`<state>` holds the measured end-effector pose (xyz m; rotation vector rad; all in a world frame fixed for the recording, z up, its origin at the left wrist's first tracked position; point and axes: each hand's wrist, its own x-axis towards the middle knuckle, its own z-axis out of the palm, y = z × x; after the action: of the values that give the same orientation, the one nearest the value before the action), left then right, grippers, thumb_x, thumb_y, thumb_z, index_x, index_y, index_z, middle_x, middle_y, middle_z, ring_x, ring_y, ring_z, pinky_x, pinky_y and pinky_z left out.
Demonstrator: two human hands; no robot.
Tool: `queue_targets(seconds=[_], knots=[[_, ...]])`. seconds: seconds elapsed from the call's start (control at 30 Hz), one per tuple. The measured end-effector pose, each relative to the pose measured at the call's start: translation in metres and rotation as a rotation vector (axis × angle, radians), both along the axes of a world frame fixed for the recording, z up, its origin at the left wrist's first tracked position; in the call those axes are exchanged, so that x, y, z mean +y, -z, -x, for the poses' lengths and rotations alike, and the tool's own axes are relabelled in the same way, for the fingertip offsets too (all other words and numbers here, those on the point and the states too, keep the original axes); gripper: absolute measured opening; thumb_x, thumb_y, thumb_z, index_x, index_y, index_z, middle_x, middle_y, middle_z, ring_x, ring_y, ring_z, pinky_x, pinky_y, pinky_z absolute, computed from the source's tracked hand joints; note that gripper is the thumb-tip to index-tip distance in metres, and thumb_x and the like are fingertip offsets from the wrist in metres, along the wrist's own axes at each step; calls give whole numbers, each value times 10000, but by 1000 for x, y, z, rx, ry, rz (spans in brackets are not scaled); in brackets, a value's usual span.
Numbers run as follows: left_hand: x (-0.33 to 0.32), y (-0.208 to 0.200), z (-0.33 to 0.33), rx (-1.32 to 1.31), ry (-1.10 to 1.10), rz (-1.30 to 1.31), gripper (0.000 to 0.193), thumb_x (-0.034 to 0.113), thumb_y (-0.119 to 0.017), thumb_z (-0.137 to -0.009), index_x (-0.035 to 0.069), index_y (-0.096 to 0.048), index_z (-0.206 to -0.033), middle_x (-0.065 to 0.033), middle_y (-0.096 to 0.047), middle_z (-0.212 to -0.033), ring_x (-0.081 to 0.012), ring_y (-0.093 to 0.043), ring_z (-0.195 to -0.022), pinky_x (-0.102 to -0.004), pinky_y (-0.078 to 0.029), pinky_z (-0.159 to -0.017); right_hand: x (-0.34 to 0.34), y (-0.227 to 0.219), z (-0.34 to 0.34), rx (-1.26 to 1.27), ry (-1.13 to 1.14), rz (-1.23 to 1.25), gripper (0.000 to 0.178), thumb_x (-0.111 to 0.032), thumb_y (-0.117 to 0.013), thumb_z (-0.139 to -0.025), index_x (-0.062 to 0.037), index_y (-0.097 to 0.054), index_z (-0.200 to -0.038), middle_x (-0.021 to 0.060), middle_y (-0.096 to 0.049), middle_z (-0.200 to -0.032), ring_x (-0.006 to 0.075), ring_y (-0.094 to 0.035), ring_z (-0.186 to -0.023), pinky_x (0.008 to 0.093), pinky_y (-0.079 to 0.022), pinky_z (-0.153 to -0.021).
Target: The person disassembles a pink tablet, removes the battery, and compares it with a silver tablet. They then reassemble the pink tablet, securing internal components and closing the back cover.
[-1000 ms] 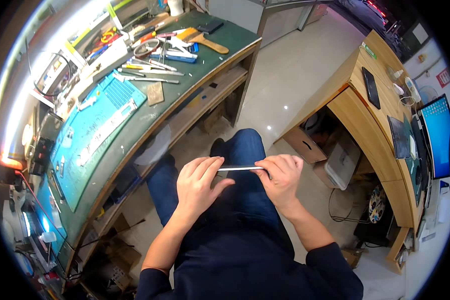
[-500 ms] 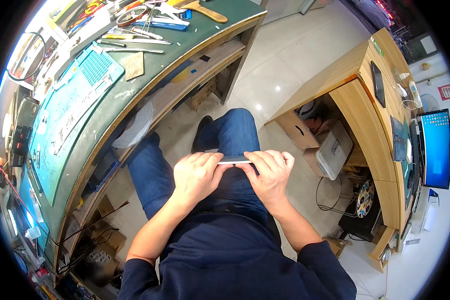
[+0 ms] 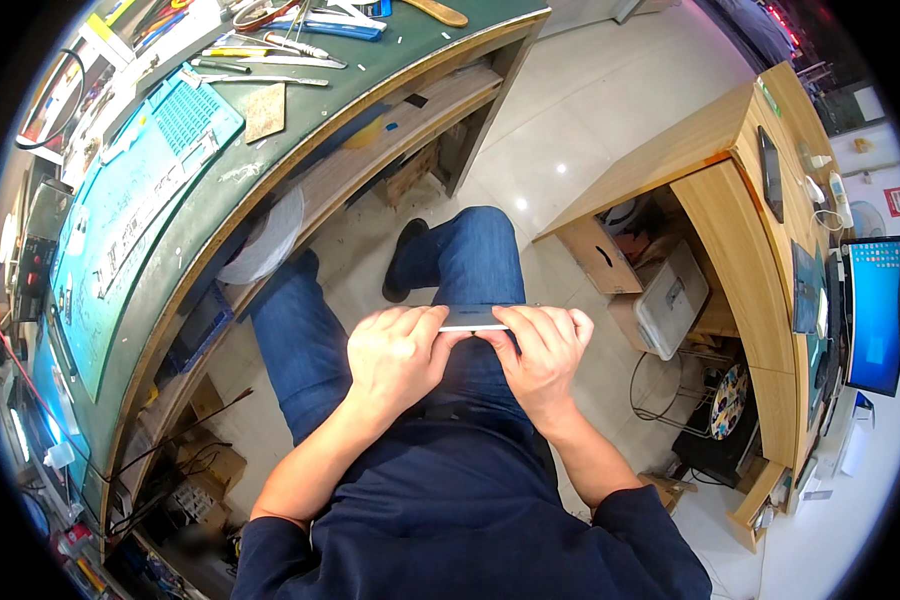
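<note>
Above my lap I hold what looks like a smartphone (image 3: 473, 319), a thin flat slab with a dark face and a pale edge toward me. My left hand (image 3: 398, 346) is closed on its left end, and my right hand (image 3: 540, 345) grips the right end. Both thumbs press at the near edge from below while the fingers lie over the top. The fingers cover both ends of the phone, and its underside is hidden.
A curved green workbench (image 3: 300, 110) runs along my left, with a teal repair mat (image 3: 120, 215), tweezers (image 3: 270, 80) and several tools on it. At right stands a wooden desk (image 3: 710, 235) with a monitor (image 3: 873, 315). Beneath it sits a clear plastic box (image 3: 670, 310).
The phone has tilted so that more of its dark face shows. Both hands keep their hold at its ends. The whole view has shifted slightly.
</note>
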<state>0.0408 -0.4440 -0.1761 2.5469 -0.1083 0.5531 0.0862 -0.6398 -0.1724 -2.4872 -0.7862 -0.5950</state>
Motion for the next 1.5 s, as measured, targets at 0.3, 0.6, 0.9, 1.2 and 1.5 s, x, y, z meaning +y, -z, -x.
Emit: queue_targets(seconds=[0.3, 0.6, 0.9, 1.2, 1.5], knots=[[-4, 1, -1, -23, -5, -48, 281, 339, -826, -851, 76, -778, -941, -46, -781, -869, -214, -746, -771, -348, -553, -713, -1, 2, 3, 5, 20, -51, 228, -304, -851, -845, -130, -776, -972, -36, -741, -946, 164, -637, -899, 394, -369, -929], [-5, -4, -1, 8, -6, -30, 237, 292, -841, -842, 87, -780, -943, -67, -793, -891, -248, -769, -809, -368, -564, -717, -1, 1, 3, 14, 28, -70, 214, -297, -848, -848, -134, -779, -968, -43, -740, -937, 161, -639, -893, 393, -369, -929], [-7, -2, -1, 8, -11, -27, 231, 275, -846, -830, 80, -780, -935, -71, -791, -888, -252, -767, -803, -374, -564, -717, -1, 3, 4, 15, 46, -80, 202, -287, -854, -842, -142, -782, -963, -45, -741, -936, 157, -644, -895, 395, -370, -933], [-6, -8, -3, 18, 17, -21, 223, 262, -847, -823, 75, -781, -926, -74, -788, -885, -252, -764, -810, -378, -567, -731, -1, 2, 5, 13, 53, -102, 214, -289, -862, -834, -137, -783, -962, -38, -742, -926, 160, -649, -890, 393, -370, -926], [10, -21, -7, 108, 127, -35, 361, 271, -853, -820, 75, -767, -1111, -92, -791, -1001, -265, -767, -861, -375, -588, -778, -11, -4, -11, 50, -14, -81, 192, -324, -858, -831, -168, -782, -914, -45, -744, -910, 164, -640, -843, 397, -360, -903]])
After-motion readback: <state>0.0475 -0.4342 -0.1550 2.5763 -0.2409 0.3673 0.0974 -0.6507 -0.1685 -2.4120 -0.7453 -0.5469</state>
